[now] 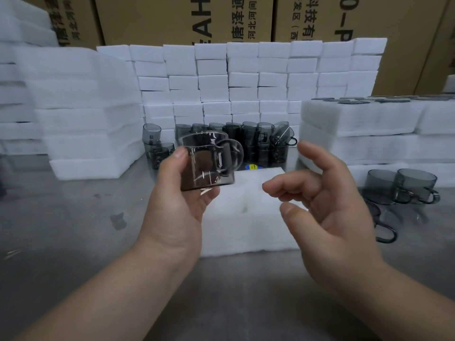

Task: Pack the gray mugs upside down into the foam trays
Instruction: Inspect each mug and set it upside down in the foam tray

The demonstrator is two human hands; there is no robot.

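Mug (206,163) rim-up — handle (240,156) rightward

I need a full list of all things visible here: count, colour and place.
table: one, gray metal
held mug: one, transparent gray, held up at centre
front foam tray: one, white, on the table before the person
stacked mugs: many, gray, back centre of the table
loose mugs: at least three, gray, on the table at right
foam stacks: many, white, left, back and right
cardboard boxes: several, brown, behind the foam stacks
left hand: grips the held mug
right hand: holds nothing, fingers loosely curled
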